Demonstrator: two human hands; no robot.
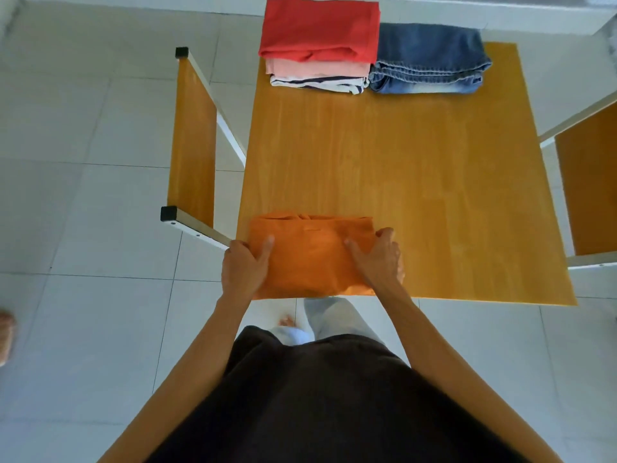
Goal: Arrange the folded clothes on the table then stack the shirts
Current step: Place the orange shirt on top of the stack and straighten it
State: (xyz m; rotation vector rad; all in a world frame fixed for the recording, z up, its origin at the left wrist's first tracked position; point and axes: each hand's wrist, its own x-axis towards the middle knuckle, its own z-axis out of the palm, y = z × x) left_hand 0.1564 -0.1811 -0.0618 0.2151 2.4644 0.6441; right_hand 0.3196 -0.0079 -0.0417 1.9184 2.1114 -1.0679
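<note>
Head view looks down on a folded orange shirt (pixel 310 255) lying at the near left corner of the wooden table (pixel 417 182), its near edge level with the table's edge. Both hands clamp it from the sides: the left hand (pixel 243 265) grips the left edge with the thumb on top, the right hand (pixel 380 259) grips the right edge the same way; the fingers under the cloth are hidden. A small stitched mark sits near the shirt's far edge, too small to read. At the far edge stands a stack of 3 folded pieces: a red shirt (pixel 320 28) on top, a pink shirt (pixel 317 68) below, a striped shirt (pixel 317 83) at the bottom, with only their near edges showing. Folded jeans (pixel 430 58) lie touching the stack's right side. Wooden benches (pixel 192 145) flank the table, the right one cut off by the frame
</note>
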